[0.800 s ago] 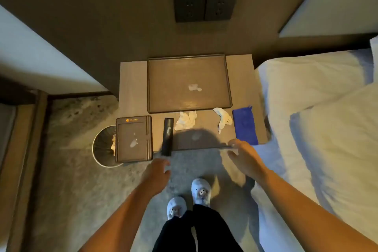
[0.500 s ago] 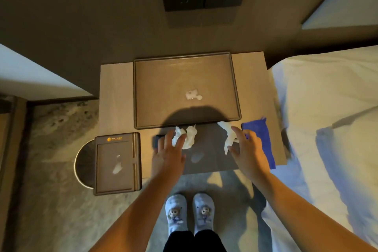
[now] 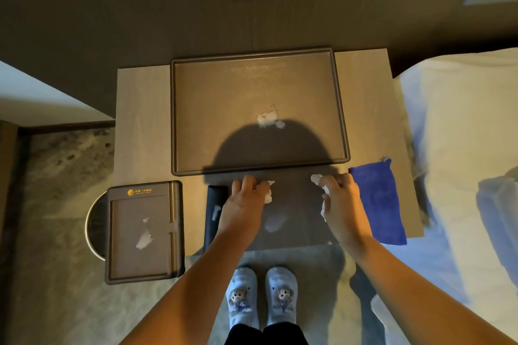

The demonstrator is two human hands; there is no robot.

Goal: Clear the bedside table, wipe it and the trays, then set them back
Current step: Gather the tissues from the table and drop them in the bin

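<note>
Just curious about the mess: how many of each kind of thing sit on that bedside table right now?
Trays: 2, large tray and small tray.
Crumpled tissues: 2, under the left hand and right hand.
Blue cloth: 1.
Black remote: 1.
Total: 6, not counting small white scraps.

large tray (image 3: 340,109) behind tissues (image 3: 267,190); cloth (image 3: 378,199) right

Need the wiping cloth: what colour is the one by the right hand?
Blue cloth, clearest in the head view.

Single head view, looking steeply down, close over bedside table (image 3: 140,126), own feet at bottom edge
</note>
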